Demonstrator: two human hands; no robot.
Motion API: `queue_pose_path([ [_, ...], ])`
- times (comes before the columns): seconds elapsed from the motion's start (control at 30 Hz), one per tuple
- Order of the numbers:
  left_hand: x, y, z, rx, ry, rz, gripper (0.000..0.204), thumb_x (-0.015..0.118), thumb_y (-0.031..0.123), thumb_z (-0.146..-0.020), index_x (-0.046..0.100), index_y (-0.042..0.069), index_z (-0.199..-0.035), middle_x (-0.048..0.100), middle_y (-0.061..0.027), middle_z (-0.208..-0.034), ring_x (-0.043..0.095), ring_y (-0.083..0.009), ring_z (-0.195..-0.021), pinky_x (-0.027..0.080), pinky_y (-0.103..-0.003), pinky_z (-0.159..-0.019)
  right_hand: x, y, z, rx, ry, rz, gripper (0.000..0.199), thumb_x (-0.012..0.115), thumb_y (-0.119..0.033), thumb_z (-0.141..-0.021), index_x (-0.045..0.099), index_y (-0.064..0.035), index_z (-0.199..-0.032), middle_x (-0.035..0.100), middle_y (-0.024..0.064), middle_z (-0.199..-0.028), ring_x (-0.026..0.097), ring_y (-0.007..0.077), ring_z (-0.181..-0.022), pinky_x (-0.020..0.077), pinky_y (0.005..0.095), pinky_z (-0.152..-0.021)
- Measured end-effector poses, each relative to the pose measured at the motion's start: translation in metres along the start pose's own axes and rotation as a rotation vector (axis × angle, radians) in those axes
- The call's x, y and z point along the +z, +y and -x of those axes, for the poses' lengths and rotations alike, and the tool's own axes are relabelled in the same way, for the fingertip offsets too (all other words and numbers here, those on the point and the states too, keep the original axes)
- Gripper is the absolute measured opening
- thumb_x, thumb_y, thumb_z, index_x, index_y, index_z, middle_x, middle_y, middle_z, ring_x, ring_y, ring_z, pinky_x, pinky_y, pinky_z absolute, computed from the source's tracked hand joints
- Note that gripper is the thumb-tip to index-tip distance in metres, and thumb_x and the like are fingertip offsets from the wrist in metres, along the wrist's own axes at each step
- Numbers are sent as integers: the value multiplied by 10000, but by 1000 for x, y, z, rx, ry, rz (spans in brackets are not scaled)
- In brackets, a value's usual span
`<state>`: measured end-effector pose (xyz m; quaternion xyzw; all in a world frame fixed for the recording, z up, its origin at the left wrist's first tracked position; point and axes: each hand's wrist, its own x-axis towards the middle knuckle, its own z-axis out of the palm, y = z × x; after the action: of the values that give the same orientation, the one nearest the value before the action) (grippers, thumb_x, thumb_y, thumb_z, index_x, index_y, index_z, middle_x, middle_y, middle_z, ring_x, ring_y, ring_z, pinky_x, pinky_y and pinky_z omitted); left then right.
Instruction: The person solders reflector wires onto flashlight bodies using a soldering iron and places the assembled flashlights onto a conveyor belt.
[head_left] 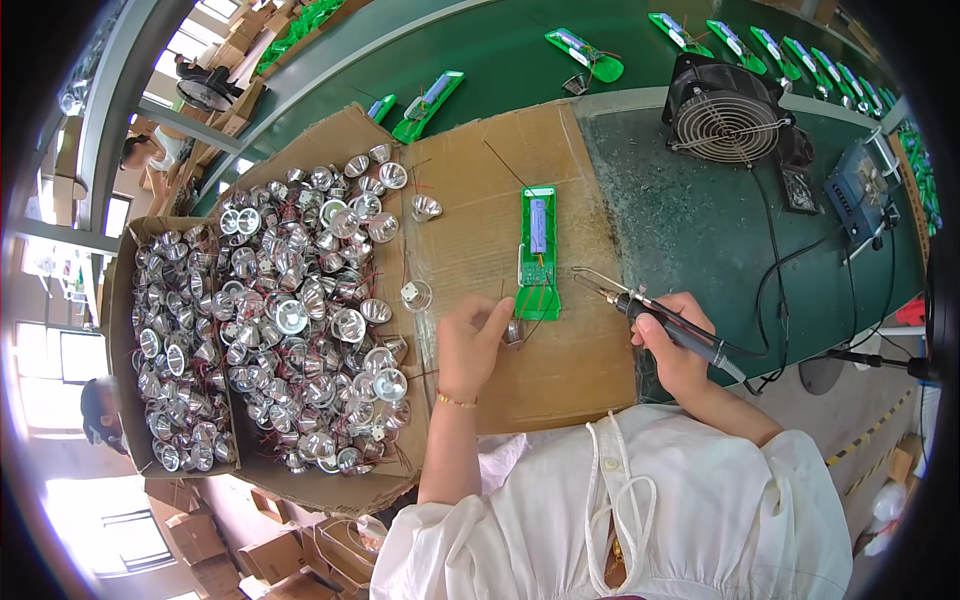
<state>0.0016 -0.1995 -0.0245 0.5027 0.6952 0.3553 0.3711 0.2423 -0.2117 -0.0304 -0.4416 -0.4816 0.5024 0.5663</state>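
Observation:
On the cardboard sheet [470, 210] in front of me lies a green plastic housing [540, 302] with a blue cylindrical battery [538, 225], a small green circuit board [538, 272] and thin wires. My left hand [472, 345] is closed at the near left of the housing, its fingertips pinching a small silver reflector lamp [513, 334]; they partly hide it. My right hand [675, 345] grips a soldering iron [700, 342] with a thin metal guide tube alongside. Its tip points left, just right of the housing and apart from it.
Cardboard boxes [232, 440] full of silver reflector lamps stand at left. Two loose reflectors [426, 208] lie beside them. A metal-grilled fan [728, 125] and a blue soldering station [858, 190] with trailing cables occupy the right. More green housings [428, 105] line the far bench.

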Motion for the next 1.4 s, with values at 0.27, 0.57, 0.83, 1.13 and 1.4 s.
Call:
queue_pose_path([
  [0.27, 18, 9, -9, 106, 105, 13, 164, 664, 153, -757, 628, -7, -753, 592, -119, -728, 573, -174, -587, 449, -286, -568, 7, 4, -6, -37, -130, 168, 147, 607, -77, -805, 488, 3, -837, 590, 78, -715, 569, 95, -605, 469, 224, -542],
  [0.57, 20, 21, -11, 105, 81, -123, 152, 664, 138, -737, 620, -4, -704, 576, -118, -755, 590, -201, -658, 454, -304, -606, 28, 4, -18, 102, -45, -4, 131, 648, -68, -774, 528, -17, -771, 573, 3, -659, 501, 26, -571, 405, 187, -501],
  [0.83, 19, 18, -14, 145, 58, -104, 152, 661, 131, -736, 617, -10, -704, 578, -112, -757, 587, -193, -618, 457, -293, -592, 25, 9, -18, 99, -70, 73, 154, 651, -88, -783, 520, -10, -808, 587, 21, -665, 523, 40, -574, 420, 191, -509],
  [1.13, 20, 18, -14, 176, 78, -148, 163, 660, 145, -735, 612, -4, -688, 581, -109, -735, 584, -191, -611, 455, -295, -575, 6, -1, -13, -26, 16, 41, 150, 638, -85, -791, 519, 2, -824, 592, 45, -679, 541, 62, -594, 440, 208, -541],
  [1.4, 3, 27, -14, 22, 74, 65, 219, 653, 233, -753, 662, 14, -769, 629, -96, -616, 604, -164, -538, 476, -272, -541, -31, 4, -15, -30, 108, 101, 131, 591, -74, -810, 489, 8, -814, 588, 81, -688, 563, 108, -593, 477, 240, -571],
])
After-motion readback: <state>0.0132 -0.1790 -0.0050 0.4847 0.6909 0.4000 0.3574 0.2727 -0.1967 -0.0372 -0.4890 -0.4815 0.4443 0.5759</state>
